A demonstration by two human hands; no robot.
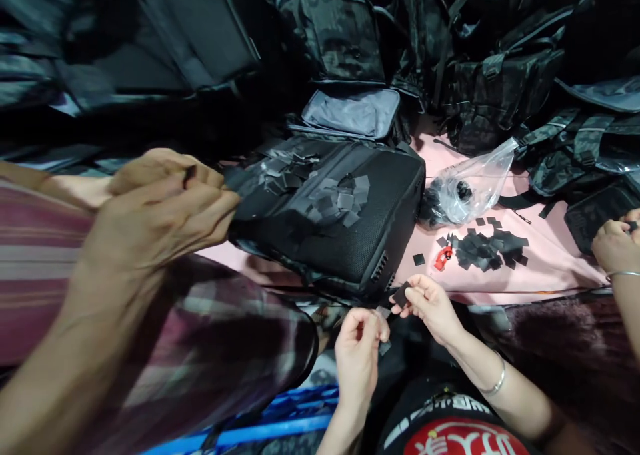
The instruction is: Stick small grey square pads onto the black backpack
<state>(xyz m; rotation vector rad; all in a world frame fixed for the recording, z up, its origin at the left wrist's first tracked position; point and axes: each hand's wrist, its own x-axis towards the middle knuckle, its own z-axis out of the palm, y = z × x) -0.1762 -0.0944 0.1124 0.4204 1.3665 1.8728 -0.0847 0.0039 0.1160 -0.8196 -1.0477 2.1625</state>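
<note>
In the head view, my left hand (357,348) is at the lower middle, its fingers closed in a pinch. Small greyish square pieces (384,347) stick out beside its fingertips. My right hand (430,301) is close by on the right, gripping a small black square patch (401,295) between thumb and fingers. Both hands are just off the front edge of the pink table. Beyond my right hand lies a pile of black square patches (487,248), with small red-handled snips (443,256) at its left side. One single black square (419,259) lies apart from the pile.
A large black backpack (385,208) lies flat on the pink table (435,278), with loose grey squares (343,198) on top. A clear plastic bag (480,181) of black parts stands behind the pile. Co-workers' hands (165,201) reach in at left and right. Camouflage bags (505,95) line the back.
</note>
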